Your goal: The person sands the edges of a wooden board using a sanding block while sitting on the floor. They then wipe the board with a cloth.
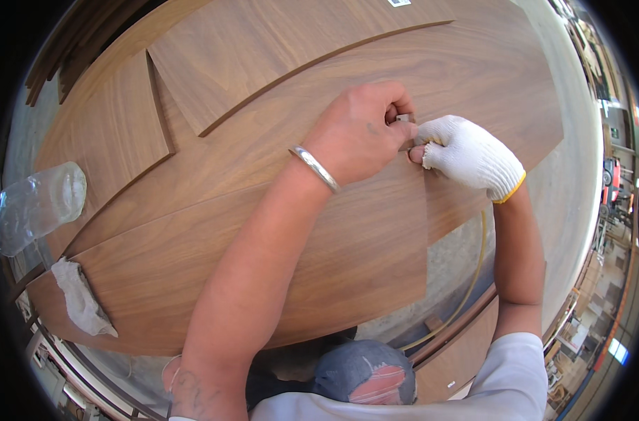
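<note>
Your bare left hand (pixel 358 133) and gloved right hand (pixel 467 154) meet fingertip to fingertip, both pinched shut on a small pale piece (pixel 403 119), at the right of the long walnut veneer sheet (pixel 263 231) running left-near to right-far.

A clear plastic bottle (pixel 38 205) lies at my far left, a crumpled white rag (pixel 81 298) rests nearer me, and a yellow hose (pixel 474 274) curves below the panels.

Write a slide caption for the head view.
Bare left hand and gloved right hand pinch a small item together over walnut veneer sheets.
</note>
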Motion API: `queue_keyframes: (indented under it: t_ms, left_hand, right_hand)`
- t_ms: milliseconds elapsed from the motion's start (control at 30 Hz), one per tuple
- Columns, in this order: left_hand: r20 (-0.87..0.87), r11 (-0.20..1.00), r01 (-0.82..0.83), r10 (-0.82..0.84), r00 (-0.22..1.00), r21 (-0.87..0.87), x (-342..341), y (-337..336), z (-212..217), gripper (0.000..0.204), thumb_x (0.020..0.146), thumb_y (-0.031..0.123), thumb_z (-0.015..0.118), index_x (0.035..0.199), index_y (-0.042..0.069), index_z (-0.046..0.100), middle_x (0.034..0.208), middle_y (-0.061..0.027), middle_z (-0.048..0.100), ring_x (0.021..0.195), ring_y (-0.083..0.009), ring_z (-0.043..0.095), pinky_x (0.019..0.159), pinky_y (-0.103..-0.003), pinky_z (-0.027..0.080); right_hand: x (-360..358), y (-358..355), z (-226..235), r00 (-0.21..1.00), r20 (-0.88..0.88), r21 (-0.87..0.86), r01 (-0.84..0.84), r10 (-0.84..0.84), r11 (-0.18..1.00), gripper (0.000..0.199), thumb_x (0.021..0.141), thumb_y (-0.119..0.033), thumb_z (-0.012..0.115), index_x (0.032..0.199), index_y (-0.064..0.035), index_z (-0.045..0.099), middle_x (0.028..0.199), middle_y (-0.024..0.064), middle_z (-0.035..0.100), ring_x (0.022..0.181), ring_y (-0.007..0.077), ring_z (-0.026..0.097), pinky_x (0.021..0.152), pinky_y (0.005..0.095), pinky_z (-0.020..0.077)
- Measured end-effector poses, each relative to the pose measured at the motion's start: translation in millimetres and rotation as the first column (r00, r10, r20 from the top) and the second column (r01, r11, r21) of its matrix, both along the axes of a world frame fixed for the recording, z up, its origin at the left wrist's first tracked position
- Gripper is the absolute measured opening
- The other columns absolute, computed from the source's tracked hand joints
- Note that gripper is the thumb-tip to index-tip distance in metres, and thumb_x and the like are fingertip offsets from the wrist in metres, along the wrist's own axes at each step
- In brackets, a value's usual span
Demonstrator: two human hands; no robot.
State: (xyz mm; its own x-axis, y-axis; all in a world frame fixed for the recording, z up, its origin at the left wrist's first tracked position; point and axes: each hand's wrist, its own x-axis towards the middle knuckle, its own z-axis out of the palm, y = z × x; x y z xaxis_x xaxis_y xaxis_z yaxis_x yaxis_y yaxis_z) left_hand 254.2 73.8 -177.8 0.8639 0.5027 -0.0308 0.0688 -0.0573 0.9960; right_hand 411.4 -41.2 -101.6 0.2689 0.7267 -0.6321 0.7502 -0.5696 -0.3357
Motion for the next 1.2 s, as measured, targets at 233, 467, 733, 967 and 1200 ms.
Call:
queue_keyframes:
  t_ms: [233, 467, 733, 967, 1200]
  left_hand:
    - [-0.027, 0.999, 0.046, -0.046, 0.999, -0.012, 0, 4, 7, 0.012, 0.091, 0.008, 0.076, 0.096, 0.000, 0.068, 0.074, 0.0007, 0.061, 0.070, -0.0076, 0.054, 0.063, -0.027, 0.047]
    - [0.020, 0.999, 0.025, -0.024, 1.000, -0.048, 0, 2, 6, 0.010, 0.091, 0.004, 0.075, 0.096, -0.001, 0.068, 0.075, 0.0018, 0.061, 0.069, -0.0062, 0.053, 0.061, -0.026, 0.046]
    - [-0.009, 0.999, 0.022, -0.023, 1.000, -0.034, -1, 6, 1, 0.010, 0.092, 0.004, 0.075, 0.099, 0.000, 0.069, 0.077, 0.0017, 0.062, 0.070, -0.0066, 0.053, 0.061, -0.026, 0.046]
    - [-0.001, 0.997, 0.034, -0.034, 0.999, -0.064, 1, 5, 2, 0.010, 0.093, 0.004, 0.075, 0.098, 0.000, 0.068, 0.075, 0.0021, 0.061, 0.068, -0.0063, 0.052, 0.060, -0.026, 0.045]
    - [-0.013, 0.999, 0.030, -0.031, 0.999, -0.041, 0, 6, 4, 0.010, 0.093, 0.005, 0.075, 0.098, 0.000, 0.068, 0.075, 0.0023, 0.061, 0.068, -0.0060, 0.052, 0.060, -0.026, 0.045]
  right_hand:
    - [4, 16, 6, 0.995, -0.073, -0.140, 0.052, -0.062, 0.989, 0.031, 0.092, -0.030, 0.074, 0.085, 0.0001, 0.072, 0.069, 0.0097, 0.064, 0.061, 0.0196, 0.062, 0.062, 0.0386, 0.0500]
    - [19, 3, 4, 0.923, -0.304, -0.182, 0.184, -0.234, 0.966, 0.028, 0.096, -0.031, 0.075, 0.092, -0.0037, 0.073, 0.068, 0.0027, 0.063, 0.061, 0.0122, 0.060, 0.055, 0.0296, 0.0487]
    - [21, 2, 4, 0.913, -0.358, -0.155, 0.147, -0.194, 0.977, 0.025, 0.097, -0.029, 0.071, 0.092, -0.0051, 0.073, 0.067, 0.0007, 0.059, 0.058, 0.0105, 0.054, 0.052, 0.0290, 0.0439]
    - [35, -6, -5, 0.880, -0.464, -0.103, 0.066, -0.106, 0.993, 0.025, 0.097, -0.028, 0.070, 0.085, -0.0064, 0.069, 0.065, -0.0020, 0.053, 0.056, 0.0089, 0.043, 0.049, 0.0284, 0.0341]
    - [30, -14, -7, 0.800, -0.509, -0.108, 0.306, -0.317, 0.946, 0.025, 0.097, -0.028, 0.070, 0.082, -0.0076, 0.067, 0.063, -0.0024, 0.052, 0.053, 0.0074, 0.043, 0.046, 0.0275, 0.0313]
